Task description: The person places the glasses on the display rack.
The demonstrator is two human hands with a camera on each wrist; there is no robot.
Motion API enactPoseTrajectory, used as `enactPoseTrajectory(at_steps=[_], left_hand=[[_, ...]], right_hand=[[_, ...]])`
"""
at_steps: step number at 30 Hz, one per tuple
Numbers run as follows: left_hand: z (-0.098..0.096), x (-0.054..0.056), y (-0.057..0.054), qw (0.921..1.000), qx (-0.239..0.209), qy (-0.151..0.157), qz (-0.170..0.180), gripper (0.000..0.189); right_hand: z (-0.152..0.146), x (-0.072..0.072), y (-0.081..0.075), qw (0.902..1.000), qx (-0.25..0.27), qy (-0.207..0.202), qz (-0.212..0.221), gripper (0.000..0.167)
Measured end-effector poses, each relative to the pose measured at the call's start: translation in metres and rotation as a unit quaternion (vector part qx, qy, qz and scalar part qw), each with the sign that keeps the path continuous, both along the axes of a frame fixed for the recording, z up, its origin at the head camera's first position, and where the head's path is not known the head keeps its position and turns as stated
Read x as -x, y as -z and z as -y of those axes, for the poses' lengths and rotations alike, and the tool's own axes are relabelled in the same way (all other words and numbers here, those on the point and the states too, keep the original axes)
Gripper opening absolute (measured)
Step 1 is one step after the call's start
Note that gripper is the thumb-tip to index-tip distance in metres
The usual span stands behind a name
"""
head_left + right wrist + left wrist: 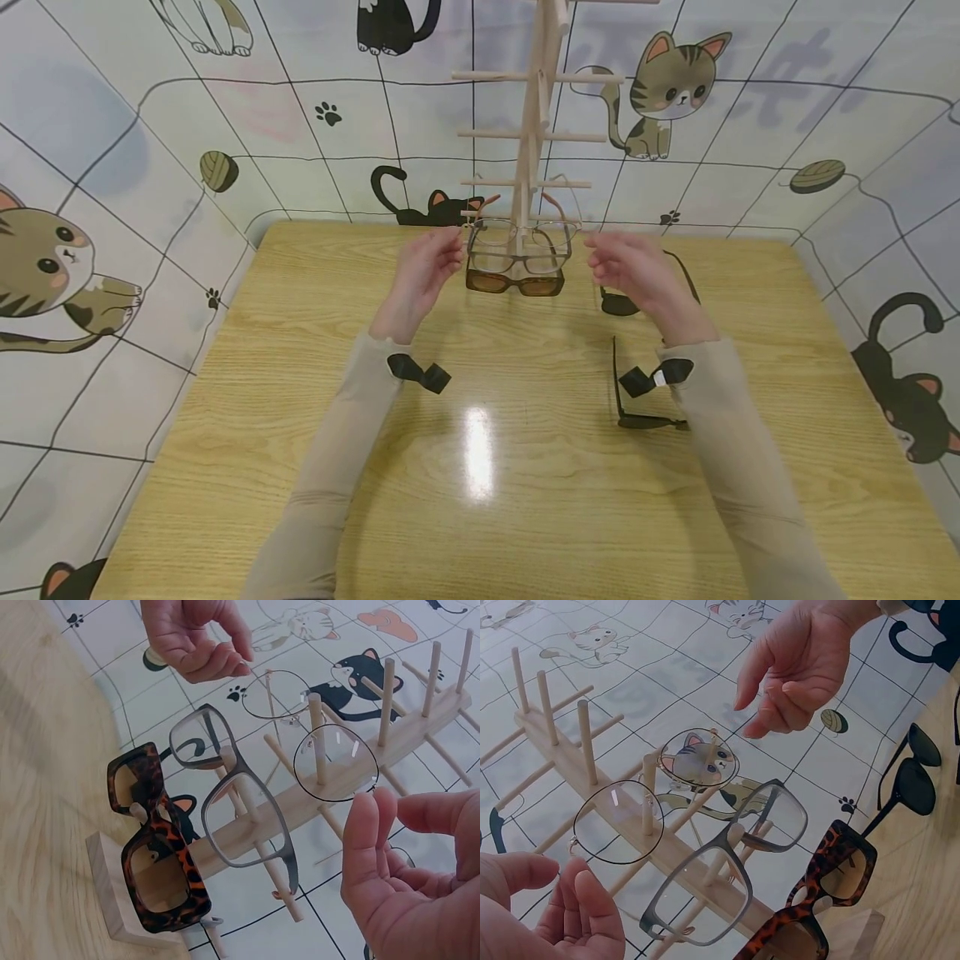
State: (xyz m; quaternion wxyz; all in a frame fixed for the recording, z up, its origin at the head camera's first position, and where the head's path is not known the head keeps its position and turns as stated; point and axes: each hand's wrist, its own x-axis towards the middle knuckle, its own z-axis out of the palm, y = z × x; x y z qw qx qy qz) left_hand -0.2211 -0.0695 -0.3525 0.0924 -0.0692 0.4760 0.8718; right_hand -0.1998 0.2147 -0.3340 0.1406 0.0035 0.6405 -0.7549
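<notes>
A pair of thin round wire-rimmed glasses (576, 827) hangs on a peg of the wooden stand (529, 125). Close to one hinge are the fingertips of my left hand (426, 268), fingers relaxed, with a small gap between thumb and index finger. On the opposite side my right hand (637, 271) has its loosely bent fingertips right at the rim in the right wrist view. Directly below hang grey-framed glasses (238, 766), and under those, tortoiseshell sunglasses (159, 806) with brown lenses.
Higher pegs (577, 136) stick out on both sides of the stand. Dark sunglasses (619, 305) lie on the wooden table (510, 517) beneath the right hand, and a second dark pair (647, 422) lies nearer, partly hidden by the right forearm. A cat-patterned cloth (315, 175) surrounds the table.
</notes>
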Motion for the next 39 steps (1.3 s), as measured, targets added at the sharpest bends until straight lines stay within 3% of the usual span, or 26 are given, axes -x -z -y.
enactPoseTrajectory(at_steps=[6,12,21,27,32,39], left_hand=[[-0.001,-0.011,0.004,0.9996,0.022,0.009,-0.012,0.014],[-0.003,-0.018,0.01,0.9992,0.024,0.018,-0.026,0.007],[-0.01,-0.029,0.021,0.997,0.05,0.035,-0.048,0.022],[-0.016,-0.034,0.032,0.9955,0.068,0.047,-0.047,0.018],[-0.025,-0.039,0.042,0.9926,0.097,0.061,-0.04,0.005],[-0.041,-0.047,0.054,0.9868,0.134,0.083,-0.037,0.018]], right_hand=[[-0.007,-0.017,0.004,0.9991,0.033,-0.026,0.004,0.01],[-0.01,-0.029,0.009,0.9994,0.006,-0.032,-0.01,0.009],[-0.017,-0.044,0.015,0.9983,-0.021,-0.046,-0.03,0.009],[-0.024,-0.055,0.02,0.9973,-0.048,-0.042,-0.037,0.01],[-0.031,-0.065,0.025,0.9962,-0.058,-0.045,-0.047,0.01],[-0.044,-0.078,0.033,0.9959,-0.057,-0.044,-0.054,0.011]])
